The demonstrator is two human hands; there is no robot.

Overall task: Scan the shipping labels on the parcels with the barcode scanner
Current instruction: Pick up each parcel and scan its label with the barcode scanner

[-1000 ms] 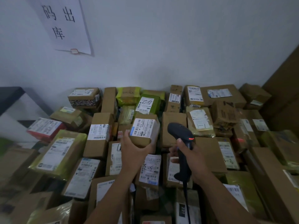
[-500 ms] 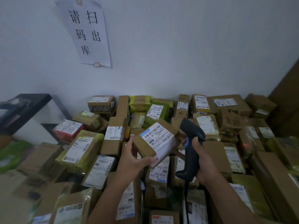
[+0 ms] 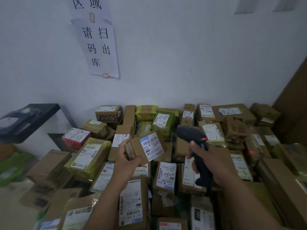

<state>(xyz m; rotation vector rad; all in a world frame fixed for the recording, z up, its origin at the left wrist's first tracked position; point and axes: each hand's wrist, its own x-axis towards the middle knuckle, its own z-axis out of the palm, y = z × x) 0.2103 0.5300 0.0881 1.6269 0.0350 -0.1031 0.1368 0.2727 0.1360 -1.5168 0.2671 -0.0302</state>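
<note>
Left hand (image 3: 128, 157): grasps a small brown held parcel (image 3: 137, 147) by its left end, thumb on the near side and fingers wrapped behind, lifted above the pile.

Shipping label (image 3: 152, 146): white with a blue strip at the top and barcodes below. It faces up and to the right. Its small print is too fine to read.

Right hand (image 3: 211, 160): clenched round the grip of the black barcode scanner (image 3: 192, 135), index finger at the front of the handle.

Scanner position: just right of the held parcel, with a gap between them. Its head is at about the label's height, a small red mark on its side, its cable dropping below the hand.

Parcels (image 3: 166, 175) beneath: cardboard boxes packed close together, most with white labels. The one between the two forearms has handwriting and printed "A218", upside down.

Green parcel (image 3: 163, 120): behind the held one, its label marked by hand, seemingly "5-2".

Taped box (image 3: 108, 113): near the wall, with black tape printed "WOW" over and over.

Red box (image 3: 75, 138): at the left edge of the pile, label on top.

Bottom box (image 3: 198, 217): reads "231".

Wall sign (image 3: 98, 47): white paper reading 请扫码出库.

Upper sheet (image 3: 88, 4): cut off by the frame, reading 区域.

Black shelf (image 3: 28, 120): left of the pile, against the wall.
</note>
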